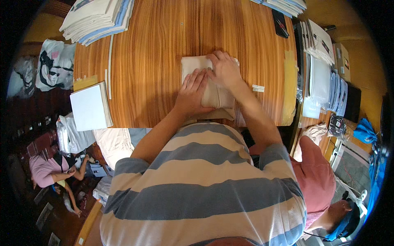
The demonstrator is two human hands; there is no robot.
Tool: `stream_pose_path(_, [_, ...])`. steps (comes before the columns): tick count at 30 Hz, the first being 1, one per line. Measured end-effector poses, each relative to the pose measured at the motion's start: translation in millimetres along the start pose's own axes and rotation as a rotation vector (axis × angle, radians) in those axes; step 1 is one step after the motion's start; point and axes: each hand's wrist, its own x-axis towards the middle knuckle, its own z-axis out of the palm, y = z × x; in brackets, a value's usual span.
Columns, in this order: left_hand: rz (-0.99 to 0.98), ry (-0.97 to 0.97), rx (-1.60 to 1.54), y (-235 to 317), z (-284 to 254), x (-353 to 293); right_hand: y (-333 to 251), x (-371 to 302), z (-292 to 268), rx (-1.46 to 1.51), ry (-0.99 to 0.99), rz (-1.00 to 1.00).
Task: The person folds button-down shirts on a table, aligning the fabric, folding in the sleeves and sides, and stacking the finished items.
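A cream folded cloth garment (217, 96) lies on the wooden table in front of me, close to the near edge. My left hand (192, 92) rests on its left side, palm down, with the fingers stretched out and pointing away from me. Across the far right part of the cloth lies my right hand (225, 70), its fingers apart and slightly bent over the fabric. The two hands nearly meet at the fingertips. Neither hand visibly grips the cloth, though the undersides of the fingers are hidden.
Stacked folded garments (98, 20) stand at the far left of the table (147, 61). White sheets (91, 107) sit at its near left corner. A dark phone-like object (280, 23) lies far right; small white labels (258, 88) are nearer. A person in red (314, 180) is at my right.
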Motion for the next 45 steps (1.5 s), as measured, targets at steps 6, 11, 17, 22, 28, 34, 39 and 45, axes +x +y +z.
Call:
stream_pose_path(6, [-0.029,-0.033,-0.019,-2,2,-3,66,48,0,0.257,-0.333,0.218])
stream_pose_path(11, [-0.032,-0.049,-0.03,-1,0,-5,58,55,13,0.176,-0.5,-0.135])
stream_pose_path(17, [-0.053,-0.072,-0.022,0,0,-3,87,58,1,0.19,-0.495,-0.018])
stream_pose_path(22, [-0.042,-0.045,-0.004,1,-2,-2,68,56,0,0.209,-0.59,0.013])
stream_pose_path(28, [-0.018,-0.01,-0.017,3,-3,-4,85,-15,-38,-0.184,-0.191,0.408])
stream_pose_path(34, [0.045,-0.002,0.011,-8,6,-4,-27,-122,-10,0.348,-0.44,0.529])
stream_pose_path(39, [0.066,-0.014,-0.009,-7,2,-6,-29,-158,-10,0.396,-0.115,0.255])
stream_pose_path(45, [0.074,-0.003,0.023,-8,6,-6,-34,-166,-5,0.52,-0.083,0.419])
